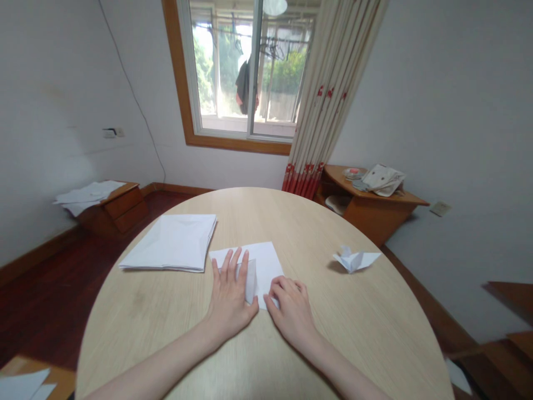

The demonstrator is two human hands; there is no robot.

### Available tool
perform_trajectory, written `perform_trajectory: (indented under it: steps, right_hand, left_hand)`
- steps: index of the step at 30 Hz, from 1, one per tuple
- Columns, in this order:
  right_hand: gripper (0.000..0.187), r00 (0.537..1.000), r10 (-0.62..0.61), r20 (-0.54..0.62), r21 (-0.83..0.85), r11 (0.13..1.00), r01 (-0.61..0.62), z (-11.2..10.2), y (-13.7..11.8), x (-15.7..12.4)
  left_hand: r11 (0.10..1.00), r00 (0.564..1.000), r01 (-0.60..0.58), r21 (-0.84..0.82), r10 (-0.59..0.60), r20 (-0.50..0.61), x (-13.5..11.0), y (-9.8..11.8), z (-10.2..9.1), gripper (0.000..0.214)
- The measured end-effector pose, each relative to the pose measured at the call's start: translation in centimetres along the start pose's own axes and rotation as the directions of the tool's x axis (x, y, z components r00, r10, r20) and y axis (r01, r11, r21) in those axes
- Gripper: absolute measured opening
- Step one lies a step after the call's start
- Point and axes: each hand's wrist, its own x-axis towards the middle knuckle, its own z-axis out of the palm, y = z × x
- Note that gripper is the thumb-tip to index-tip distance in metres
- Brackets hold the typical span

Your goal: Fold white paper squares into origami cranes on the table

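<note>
A white sheet of paper [266, 258] lies on the round wooden table [325, 344] in front of me, with its left part folded over into a flap [251, 278]. My left hand [230, 297] rests flat on that flap, fingers spread and thumb pointing toward the near edge. At the sheet's near right corner, my right hand [292, 305] has its fingers curled, with thumb and fingers closed on the paper's edge. That corner is partly hidden under the fingers. A folded paper crane [352, 260] stands apart on the right side of the table.
A stack of white paper [172, 243] lies at the table's left. Behind the table are a window [250, 72] and a curtain [328, 89]. A corner cabinet [375, 208] holds a bag [383, 179]; a small drawer unit [125, 208] with papers stands left.
</note>
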Motion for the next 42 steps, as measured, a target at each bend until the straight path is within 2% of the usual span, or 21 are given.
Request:
perform_trajectory:
  steps: [9,12,15,26,31,36,39,42]
  right_hand:
    - [0.012,1.0,-0.011,-0.028,-0.013,1.0,0.011,0.4,0.3,-0.1]
    - [0.004,0.999,-0.025,-0.043,-0.024,0.999,0.024,0.3,0.3,-0.3]
    - [0.012,0.998,-0.044,-0.044,-0.032,0.999,0.043,0.1,0.3,-0.4]
    - [0.021,0.993,-0.083,0.084,-0.019,0.996,0.085,-0.7,0.1,-0.4]
    - [0.028,0.983,-0.125,0.135,0.046,0.992,0.12,-0.6,0.1,-0.4]
    - [0.043,0.944,-0.237,0.228,0.069,0.971,0.227,-0.8,-0.1,-0.1]
    - [0.048,0.91,-0.289,0.296,0.021,0.955,0.297,-1.0,-0.2,0.1]
    - [0.054,0.898,-0.303,0.32,-0.034,0.943,0.33,-1.0,-0.3,0.3]
  left_hand:
    - [0.999,0.998,-0.029,-0.016,0.03,0.047,0.0,-0.4,-0.4,0.093]
    - [0.999,0.998,-0.029,-0.017,0.03,0.055,0.0,-0.7,-0.5,0.095]
    - [0.999,0.998,-0.032,-0.011,0.033,0.052,0.2,-1.0,-0.5,0.096]
    - [0.996,0.997,-0.078,0.052,0.076,0.032,1.4,-3.4,-0.4,0.098]
    - [0.996,0.997,-0.066,0.062,0.064,0.031,1.8,-4.6,-0.2,0.1]
    - [0.997,0.999,-0.042,0.064,0.04,0.033,2.1,-5.2,0.0,0.104]
    - [0.998,0.999,-0.037,0.06,0.035,0.042,2.2,-5.5,0.1,0.106]
    - [0.998,0.998,-0.046,0.039,0.044,0.05,2.3,-5.7,0.3,0.105]
